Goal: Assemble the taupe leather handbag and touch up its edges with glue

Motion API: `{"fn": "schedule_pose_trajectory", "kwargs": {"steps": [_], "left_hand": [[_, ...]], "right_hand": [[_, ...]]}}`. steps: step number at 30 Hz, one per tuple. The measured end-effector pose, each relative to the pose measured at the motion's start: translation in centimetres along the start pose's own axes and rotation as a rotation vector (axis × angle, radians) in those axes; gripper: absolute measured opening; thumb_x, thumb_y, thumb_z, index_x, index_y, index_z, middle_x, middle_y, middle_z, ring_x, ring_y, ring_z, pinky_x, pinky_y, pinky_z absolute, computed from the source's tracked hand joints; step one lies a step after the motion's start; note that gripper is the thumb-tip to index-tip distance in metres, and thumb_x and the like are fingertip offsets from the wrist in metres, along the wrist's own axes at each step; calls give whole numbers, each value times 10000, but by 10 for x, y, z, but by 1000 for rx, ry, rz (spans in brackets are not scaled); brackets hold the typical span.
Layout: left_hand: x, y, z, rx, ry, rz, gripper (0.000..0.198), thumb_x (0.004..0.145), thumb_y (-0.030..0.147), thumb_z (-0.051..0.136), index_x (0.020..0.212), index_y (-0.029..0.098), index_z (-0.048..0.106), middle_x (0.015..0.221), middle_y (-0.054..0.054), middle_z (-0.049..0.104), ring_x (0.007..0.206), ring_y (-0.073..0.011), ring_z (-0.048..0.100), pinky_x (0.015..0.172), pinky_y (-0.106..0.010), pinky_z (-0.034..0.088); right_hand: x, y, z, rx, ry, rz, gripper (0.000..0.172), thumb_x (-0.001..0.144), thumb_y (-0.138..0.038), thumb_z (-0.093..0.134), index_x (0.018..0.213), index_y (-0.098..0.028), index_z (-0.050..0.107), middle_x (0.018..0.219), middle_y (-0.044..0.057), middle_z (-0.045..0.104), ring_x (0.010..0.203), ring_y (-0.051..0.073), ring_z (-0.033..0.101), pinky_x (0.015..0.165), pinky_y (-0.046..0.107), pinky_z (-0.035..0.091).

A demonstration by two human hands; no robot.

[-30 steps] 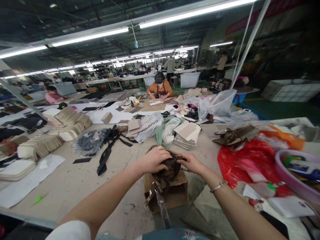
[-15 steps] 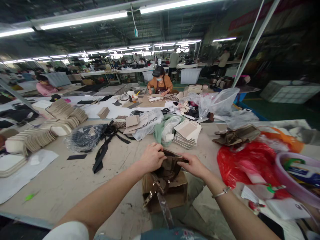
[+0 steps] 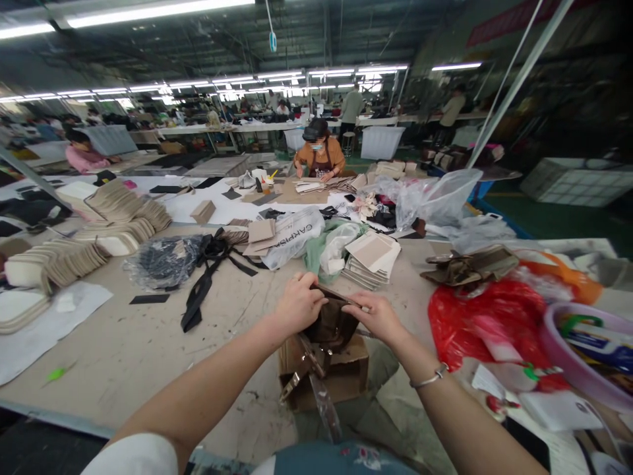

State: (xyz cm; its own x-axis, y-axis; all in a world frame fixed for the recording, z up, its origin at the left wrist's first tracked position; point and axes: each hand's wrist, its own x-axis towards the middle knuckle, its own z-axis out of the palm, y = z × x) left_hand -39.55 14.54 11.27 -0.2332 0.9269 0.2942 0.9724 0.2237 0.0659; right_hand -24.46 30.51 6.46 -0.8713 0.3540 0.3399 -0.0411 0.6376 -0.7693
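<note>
Left hand point(image 3: 299, 303) and right hand point(image 3: 378, 316) both gripping rim of brown bag point(image 3: 333, 326), at cardboard box point(image 3: 353, 375). Table point(image 3: 237, 369) beige, scuffed: stacked panels point(image 3: 64, 264) left, red plastic point(image 3: 459, 323) and purple basin point(image 3: 556, 336) right. Person in orange point(image 3: 336, 155) opposite; strip lights point(image 3: 163, 13) above dim hall.
</note>
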Motion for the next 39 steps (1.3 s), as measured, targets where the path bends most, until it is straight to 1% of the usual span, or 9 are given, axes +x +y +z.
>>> {"fn": "schedule_pose_trajectory", "kwargs": {"steps": [5, 13, 17, 21, 25, 29, 32, 35, 39], "left_hand": [[4, 7, -1, 78, -75, -58, 261, 870, 338, 560, 750, 174, 724, 968, -91, 558, 886, -231, 467, 754, -364, 412], [6, 8, 1, 55, -57, -82, 283, 876, 376, 559, 778, 169, 726, 967, -96, 544, 917, -233, 455, 777, -359, 410], [6, 9, 3, 51, -32, -89, 279, 870, 374, 569, 766, 164, 720, 974, -101, 535, 938, -240, 444, 791, -370, 407], [8, 13, 1, 61, -47, -111, 273, 871, 365, 566, 768, 163, 718, 964, -106, 535, 940, -250, 448, 743, -366, 405], [9, 13, -2, 50, -59, -139, 277, 878, 367, 552, 785, 166, 719, 969, -111, 535, 945, -257, 455, 708, -357, 399], [6, 8, -5, 35, -58, -147, 291, 888, 384, 535, 798, 172, 712, 982, -108, 532, 952, -262, 458, 697, -350, 397], [4, 6, -7, 25, -56, -155, 278, 891, 380, 532, 823, 176, 708, 993, -111, 528, 965, -268, 458, 700, -351, 397], [2, 5, -8, 13, -54, -168, 274, 896, 372, 522, 840, 178, 707, 1009, -117, 523, 974, -272, 456, 706, -354, 397], [2, 5, -9, -7, -69, -176, 271, 898, 367, 517, 853, 179, 707, 1045, -123, 518, 998, -282, 448, 712, -361, 398]], "right_hand": [[0, 0, 0, -43, 11, 18, 199, 849, -359, 610, 854, -218, 750, 745, 18, 674, 709, 158, 619, 651, 249, 472], [-4, -1, 0, -274, 73, -81, 290, 900, -385, 533, 789, -208, 734, 629, 19, 603, 630, 151, 582, 590, 251, 438], [-4, 2, 0, -271, 65, -84, 326, 906, -420, 512, 789, -209, 732, 700, 38, 666, 664, 168, 620, 616, 265, 474], [-5, 8, -5, -227, -1, -64, 329, 913, -424, 495, 840, -212, 736, 798, 51, 710, 737, 185, 657, 675, 283, 514], [-3, 10, -11, -247, -58, -61, 336, 881, -455, 547, 1021, -200, 715, 934, 72, 720, 844, 210, 669, 776, 316, 526], [5, 5, -12, -367, -76, -69, 420, 861, -493, 564, 1137, -194, 672, 903, 72, 714, 788, 212, 661, 735, 327, 524], [13, -2, -9, -429, -104, -86, 397, 860, -493, 567, 1122, -218, 678, 902, 57, 708, 775, 206, 658, 710, 322, 518], [20, -8, -5, -424, -128, -98, 322, 871, -460, 562, 1066, -243, 700, 911, 45, 704, 797, 196, 657, 709, 306, 513], [24, -9, -2, -409, -146, -106, 259, 894, -414, 531, 944, -247, 722, 825, 38, 687, 755, 181, 641, 674, 293, 496]]}}
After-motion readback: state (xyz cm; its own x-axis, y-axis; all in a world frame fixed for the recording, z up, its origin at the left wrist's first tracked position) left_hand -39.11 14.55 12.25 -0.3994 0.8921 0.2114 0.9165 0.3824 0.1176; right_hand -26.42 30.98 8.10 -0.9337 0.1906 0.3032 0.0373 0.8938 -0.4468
